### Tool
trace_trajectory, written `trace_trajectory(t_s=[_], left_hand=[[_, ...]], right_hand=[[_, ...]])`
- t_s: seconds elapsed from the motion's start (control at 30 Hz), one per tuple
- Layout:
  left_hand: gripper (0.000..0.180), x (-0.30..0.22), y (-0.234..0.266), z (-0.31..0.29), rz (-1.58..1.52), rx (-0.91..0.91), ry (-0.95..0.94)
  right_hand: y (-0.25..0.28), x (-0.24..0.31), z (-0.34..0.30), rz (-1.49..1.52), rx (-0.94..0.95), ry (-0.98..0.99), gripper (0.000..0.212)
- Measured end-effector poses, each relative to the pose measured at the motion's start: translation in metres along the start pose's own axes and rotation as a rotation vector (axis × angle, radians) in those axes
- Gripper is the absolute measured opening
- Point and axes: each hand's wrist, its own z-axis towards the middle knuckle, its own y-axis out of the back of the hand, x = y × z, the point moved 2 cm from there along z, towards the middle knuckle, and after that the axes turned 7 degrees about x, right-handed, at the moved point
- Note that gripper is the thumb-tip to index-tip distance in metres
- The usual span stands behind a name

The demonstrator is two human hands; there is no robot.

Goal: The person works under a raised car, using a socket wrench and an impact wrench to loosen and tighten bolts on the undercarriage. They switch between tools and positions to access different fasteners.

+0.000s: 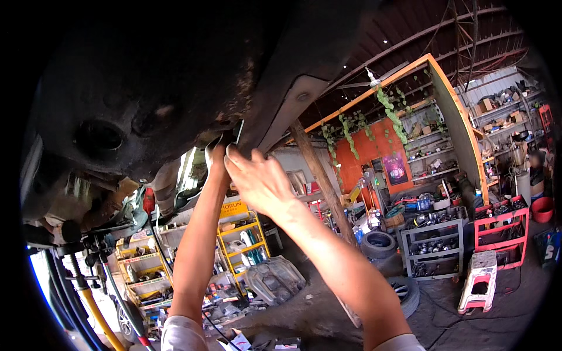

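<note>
Both my arms reach up to the dark underside of a raised vehicle (175,99). My left hand (217,154) goes up into a shadowed gap by the lower edge of the body, and its fingers are mostly hidden there. Close beside it on the right is my right hand (256,175), its back toward me. The right fingers are bent and closed near the same edge; what they hold, if anything, is hidden. A thin pale strip (240,131) shows just above the hands. To their upper right runs a flat, dark panel (298,96) with a round spot.
At the left stand a yellow pole (99,319) and dark support parts (71,234). A wooden post (319,169) leans behind my right arm. Beyond are a yellow rack (221,240), stacked tyres (379,244), a grey rack (433,275), a red rack (499,223) and a white stool (480,275).
</note>
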Motion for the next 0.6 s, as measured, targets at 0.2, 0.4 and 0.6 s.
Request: trace_trajectory(t_s=[0.2,0.4,0.6], left_hand=[[0.029,-0.014,-0.005,-0.014,0.148,-0.034,0.158],[0.029,-0.037,-0.005,-0.032,0.124,0.041,0.147],[0.03,-0.049,-0.015,-0.043,0.144,0.103,0.119]], right_hand=[[0.006,0.003,-0.01,0.023,0.053,-0.079,0.028],[0.013,0.017,-0.012,-0.014,0.158,-0.165,0.022],[0.004,0.013,-0.015,0.084,0.013,-0.149,0.025]])
